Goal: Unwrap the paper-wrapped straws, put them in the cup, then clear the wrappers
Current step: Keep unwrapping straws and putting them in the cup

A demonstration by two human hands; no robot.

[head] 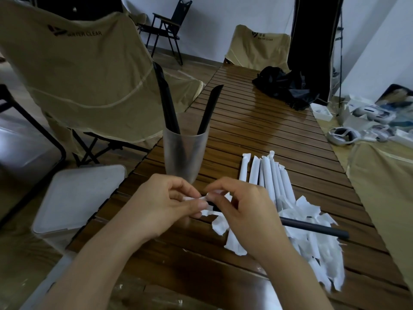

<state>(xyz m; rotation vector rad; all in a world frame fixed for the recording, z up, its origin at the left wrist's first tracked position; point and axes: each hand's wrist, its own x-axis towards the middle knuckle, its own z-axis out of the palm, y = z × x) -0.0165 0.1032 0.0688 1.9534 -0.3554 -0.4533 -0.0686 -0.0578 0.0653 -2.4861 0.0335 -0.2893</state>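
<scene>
Just before the frosted plastic cup (pixel 185 153), left hand (pixel 163 204) and right hand (pixel 241 209) pinching torn white paper off a black straw (pixel 312 227); inside it, black straws (pixel 209 108) already standing; right of it, white paper-wrapped straws (pixel 266 175) unopened, torn wrappers (pixel 312 249) uncleared.

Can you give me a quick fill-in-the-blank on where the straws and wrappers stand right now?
1. The straws standing in the cup are coloured ____.
2. The left hand pinches a strip of white ____.
3. The right hand holds a bare black ____ lying across the torn wrappers.
4. The wrapped straws lie to the ____ of the cup.

Missing words: black; paper; straw; right
</scene>
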